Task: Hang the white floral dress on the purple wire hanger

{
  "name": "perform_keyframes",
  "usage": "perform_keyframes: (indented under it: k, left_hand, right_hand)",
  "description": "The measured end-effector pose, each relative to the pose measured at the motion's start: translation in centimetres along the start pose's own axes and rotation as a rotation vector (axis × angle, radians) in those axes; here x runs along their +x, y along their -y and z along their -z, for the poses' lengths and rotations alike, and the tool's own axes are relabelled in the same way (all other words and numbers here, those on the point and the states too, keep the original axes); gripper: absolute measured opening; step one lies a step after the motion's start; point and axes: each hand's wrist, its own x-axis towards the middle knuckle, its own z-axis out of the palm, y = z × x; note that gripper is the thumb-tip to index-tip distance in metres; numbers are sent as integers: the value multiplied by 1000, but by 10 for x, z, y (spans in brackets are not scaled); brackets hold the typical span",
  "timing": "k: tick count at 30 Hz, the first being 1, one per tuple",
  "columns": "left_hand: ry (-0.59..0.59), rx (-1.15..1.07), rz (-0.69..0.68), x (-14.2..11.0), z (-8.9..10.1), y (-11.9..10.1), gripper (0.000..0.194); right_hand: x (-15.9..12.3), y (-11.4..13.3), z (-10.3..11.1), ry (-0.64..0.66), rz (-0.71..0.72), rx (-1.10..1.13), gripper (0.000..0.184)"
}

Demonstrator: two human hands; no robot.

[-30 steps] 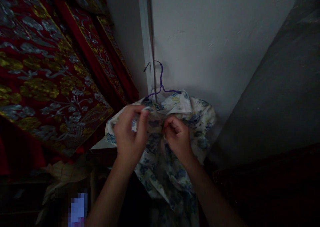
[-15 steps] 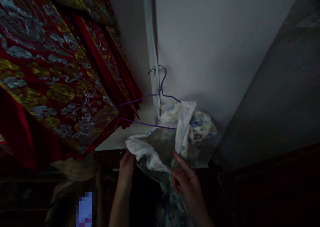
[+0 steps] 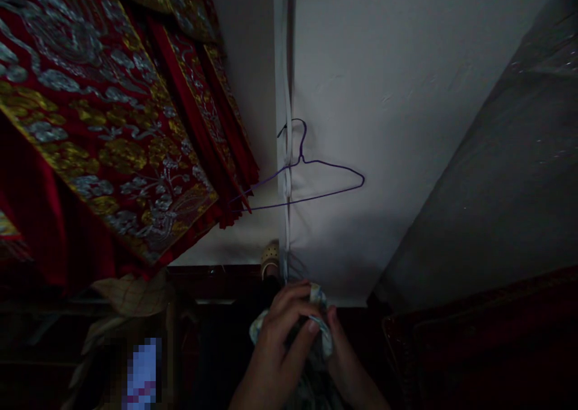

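Note:
A white garment with a blue and yellow floral print (image 3: 326, 338) is bunched up low in the middle of the head view. My left hand (image 3: 280, 335) curls around its upper part with the thumb and fingers pinched on the cloth. On the other side my right hand (image 3: 345, 359) grips it, partly hidden behind the fabric. Most of the garment lies behind my hands in shadow. Above them a thin purple hanger (image 3: 332, 164) hangs by its hook from a pale vertical strip (image 3: 288, 85), with nothing on it.
A red embroidered cloth (image 3: 112, 121) hangs at the left and covers the hanger's left end. Below, a beige clog (image 3: 270, 258) is on a foot. Checked cloth (image 3: 138, 292) sits at lower left, and a dark red panel (image 3: 483, 338) stands at lower right.
The garment has come off the hanger and moved down towards me, gathered between my hands. My left hand has moved right, beside my right hand. The hanger now hangs bare.

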Motion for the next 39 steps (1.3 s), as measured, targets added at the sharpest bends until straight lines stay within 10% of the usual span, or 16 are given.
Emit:
perform_keyframes:
  k: [7,11,15,21,27,35,39]
  left_hand:
    - [207,16,174,5,49,15,69]
    - [339,255,386,-1,57,26,70]
    - [228,531,393,2,82,26,41]
    - [89,976,479,11,118,20,42]
    - [276,1027,570,13,141,30,29]
    - [-29,838,-152,70,157,-16,36]
    - [-92,719,-278,99,136,-50,42]
  right_hand:
    - [6,74,-7,542,-55,-334,50]
    - [39,136,-2,384,287,-608,5]
    - [102,152,3,-19,619,-558,39]
    - [188,110,7,74,551,-681,32]
    - [170,119,50,26,533,-799,15]
    - [116,155,72,-30,595,-905,9]
    - [103,152,55,104,556,-817,13]
